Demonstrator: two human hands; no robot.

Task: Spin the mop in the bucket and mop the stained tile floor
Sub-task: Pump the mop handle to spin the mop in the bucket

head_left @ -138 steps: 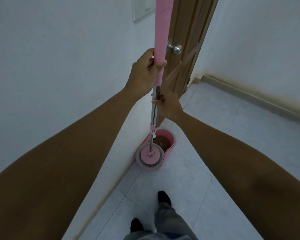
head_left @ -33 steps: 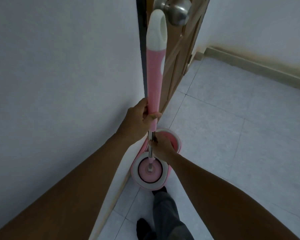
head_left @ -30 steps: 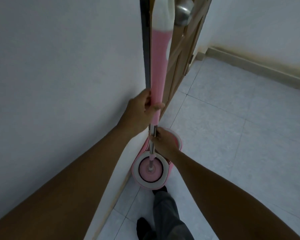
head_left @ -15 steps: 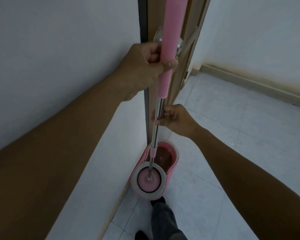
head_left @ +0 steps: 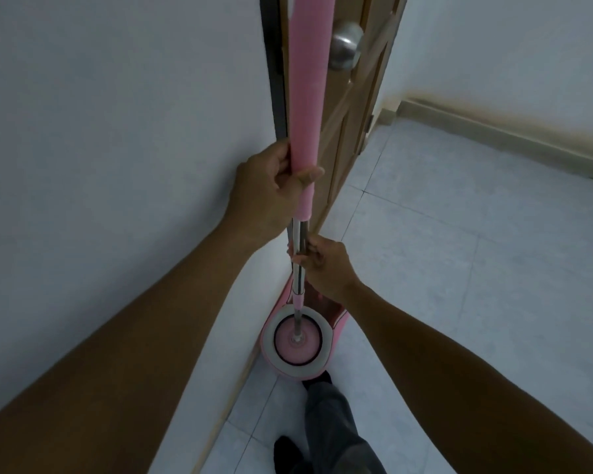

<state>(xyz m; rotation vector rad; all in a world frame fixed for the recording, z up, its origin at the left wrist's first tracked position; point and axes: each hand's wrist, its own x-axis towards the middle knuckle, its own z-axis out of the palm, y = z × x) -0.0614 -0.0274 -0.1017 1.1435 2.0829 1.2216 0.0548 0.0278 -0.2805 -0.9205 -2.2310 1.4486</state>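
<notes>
1. While the mop head sits in the spinner basket, head view: left hand [head_left: 271, 196] is wrapped tight around the lower end of the pink foam-sleeved mop handle [head_left: 309, 97]; right hand [head_left: 326, 265] is closed on the bare steel shaft [head_left: 300, 265] just below it
2. Pole stands near upright, close beside the brown wooden door [head_left: 353, 131] and its round metal knob [head_left: 346, 46]
3. Pink oval plastic spin bucket [head_left: 300, 340] is on the pale tile floor [head_left: 459, 268], against the white wall [head_left: 117, 131]; the pink disc of the mop head fills its white-rimmed basket. A foot in a dark sock touches the near rim
4. Judged step: pumping to spin; no mopping done yet
5. Risks: off-axis push tips the bucket or jams the spin; handle top could strike the knob; dirty water could splash onto the tiles; pinched right fingers if the sleeve drops onto them
</notes>
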